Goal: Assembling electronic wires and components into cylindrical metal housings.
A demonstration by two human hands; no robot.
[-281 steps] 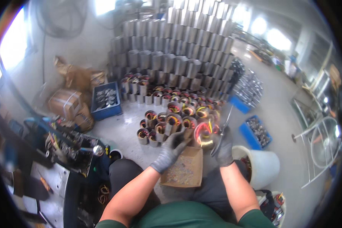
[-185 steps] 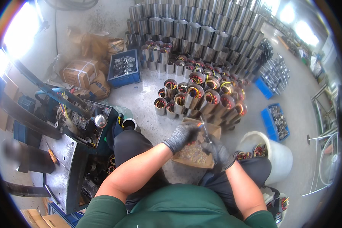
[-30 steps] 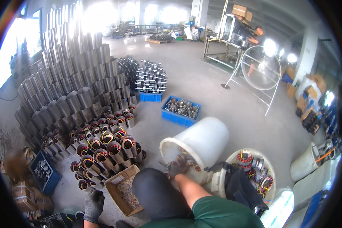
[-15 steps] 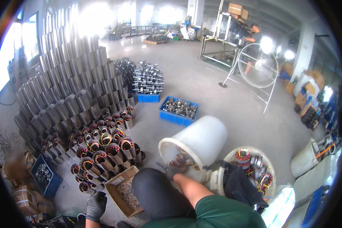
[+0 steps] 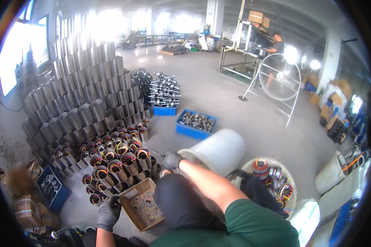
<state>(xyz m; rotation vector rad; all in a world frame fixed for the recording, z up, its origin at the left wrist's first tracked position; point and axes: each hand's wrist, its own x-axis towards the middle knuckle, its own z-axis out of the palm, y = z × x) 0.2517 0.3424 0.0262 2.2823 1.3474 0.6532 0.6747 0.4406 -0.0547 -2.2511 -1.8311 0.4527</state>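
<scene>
Left hand (image 5: 109, 213): gloved, just left of carton (image 5: 137, 189); grip could not be told. Right hand (image 5: 172, 159): well apart, closed around slim tool (image 5: 154, 152), near white bucket (image 5: 224, 148). Wired tubes (image 5: 130, 164): stood ahead of left. Step, seemingly: reaching; clearance past tubes was called for.

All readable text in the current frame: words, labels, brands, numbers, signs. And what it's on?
None I can quote with confidence.
Brown carton high in the background: dark print, too small to read.
Strapped carton at lower left: small marks, too blurred.
Open cardboard box by the left hand: faint marks on the wall, unreadable.
Tool in the right hand: no text visible.
</scene>
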